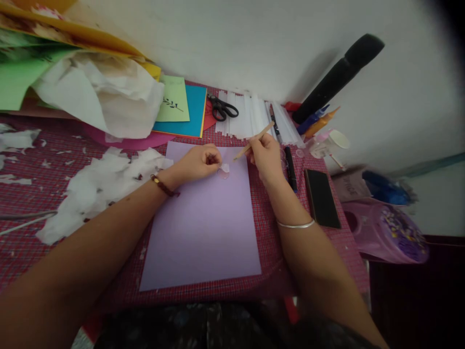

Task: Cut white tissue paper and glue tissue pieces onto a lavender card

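A sheet of purple paper (207, 228) lies flat on the checked tablecloth in front of me. My left hand (198, 164) rests over its upper part, finger and thumb pinched at a small piece of white tissue paper (225, 167). Just below this piece, a small faint round outline (223, 175) shows on the sheet. In my right hand (267, 152) is a thin wooden stick (259, 133), held like a pen. Its lower tip points down toward the sheet, a short way right of the white piece.
Torn white paper (98, 189) lies heaped on the left. Behind are coloured papers (196, 109), black scissors (223, 107) and white strips (245, 116). A black marker (290, 169), a phone (321, 198) and a small clear cup (325, 143) stand or lie at right.
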